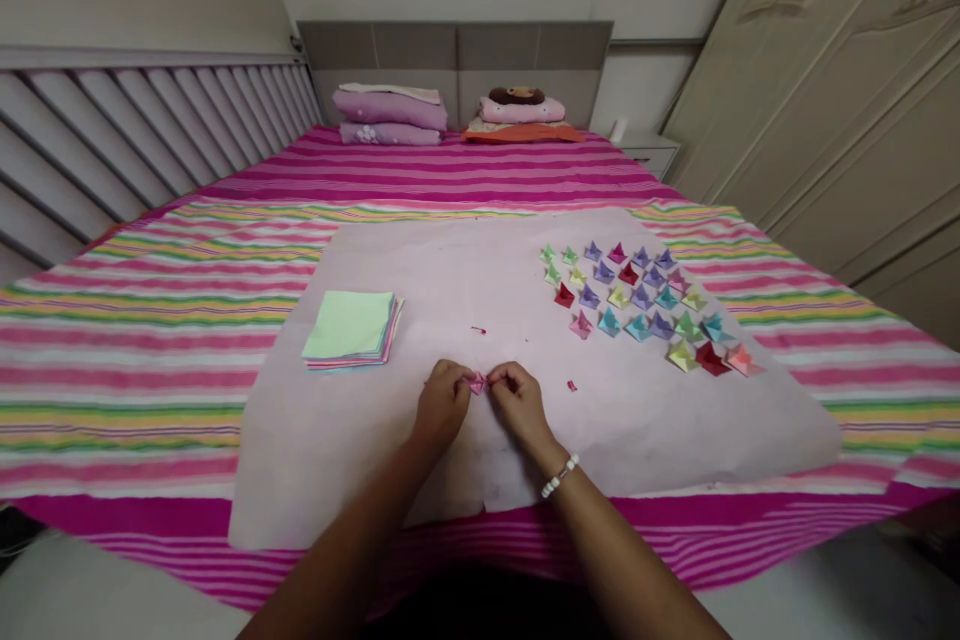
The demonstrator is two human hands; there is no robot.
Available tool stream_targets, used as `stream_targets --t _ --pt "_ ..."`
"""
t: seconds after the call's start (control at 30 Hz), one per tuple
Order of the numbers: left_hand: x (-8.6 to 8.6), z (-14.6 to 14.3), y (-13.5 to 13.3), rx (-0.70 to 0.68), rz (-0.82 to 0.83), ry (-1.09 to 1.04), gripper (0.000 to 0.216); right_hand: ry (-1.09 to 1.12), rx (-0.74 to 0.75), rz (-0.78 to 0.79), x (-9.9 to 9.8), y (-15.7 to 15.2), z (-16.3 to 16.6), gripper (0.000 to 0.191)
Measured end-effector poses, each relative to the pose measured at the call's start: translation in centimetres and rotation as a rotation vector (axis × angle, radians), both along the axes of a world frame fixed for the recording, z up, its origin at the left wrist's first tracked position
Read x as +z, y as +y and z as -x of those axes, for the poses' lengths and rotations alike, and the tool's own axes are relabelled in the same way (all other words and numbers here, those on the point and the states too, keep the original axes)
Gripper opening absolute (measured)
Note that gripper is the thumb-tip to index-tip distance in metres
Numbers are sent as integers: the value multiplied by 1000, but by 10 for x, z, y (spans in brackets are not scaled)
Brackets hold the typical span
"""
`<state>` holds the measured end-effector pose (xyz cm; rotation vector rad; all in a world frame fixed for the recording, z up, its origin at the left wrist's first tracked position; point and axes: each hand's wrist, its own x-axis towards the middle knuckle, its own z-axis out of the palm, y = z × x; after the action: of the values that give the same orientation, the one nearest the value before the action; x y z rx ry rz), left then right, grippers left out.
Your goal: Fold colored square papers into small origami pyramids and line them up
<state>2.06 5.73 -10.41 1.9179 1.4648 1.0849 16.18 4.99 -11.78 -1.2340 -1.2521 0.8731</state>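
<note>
The small folded piece of pink paper (478, 383) is between the two hands, low over the large pale sheet (420, 265) spread on the bed with a striped cover (135, 350). The left hand (444, 398) is nearly closed, its thumb and forefinger pinching the piece's left side. The right hand (519, 402) is bent inward, thumb and forefinger brought together, and appears to grip the right edge; the exact contact is too small to confirm.

Risks, as judged: uneven pulling by the two hands could tear the paper or set a crease off line. Too tight a pinch could crush the points. The soft bedding beneath the sheet offers poor backing for pressing a fold. A sweep of the right forearm, which carries a white beaded bracelet (560, 477), could shift the tiny red scrap (572, 386) lying just beside that hand.

Relative positions: the thin red pin-like object (479, 330) lies beyond the pink piece, apart from both hands. The stack of square coloured papers, pale green on top (351, 323), is to the left, beyond the left hand. The rows of multicoloured pointed folded-paper shapes (619, 297) stand to the right, clear of the right hand.
</note>
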Motion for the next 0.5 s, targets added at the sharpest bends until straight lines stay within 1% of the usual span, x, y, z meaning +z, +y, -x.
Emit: stream_targets --t 0.1,0.2,0.33,0.5 --pt "2 -3 -3 5 6 65 29 -12 14 -24 3 0 -1 14" --pt "5 -4 -5 6 14 117 30 -22 22 -28 5 -1 -1 14" --pt "9 -4 -7 14 32 187 24 -31 26 -14 7 -3 -1 8" --pt "12 -6 -8 60 51 263 14 -25 21 -10 8 -4 0 7"
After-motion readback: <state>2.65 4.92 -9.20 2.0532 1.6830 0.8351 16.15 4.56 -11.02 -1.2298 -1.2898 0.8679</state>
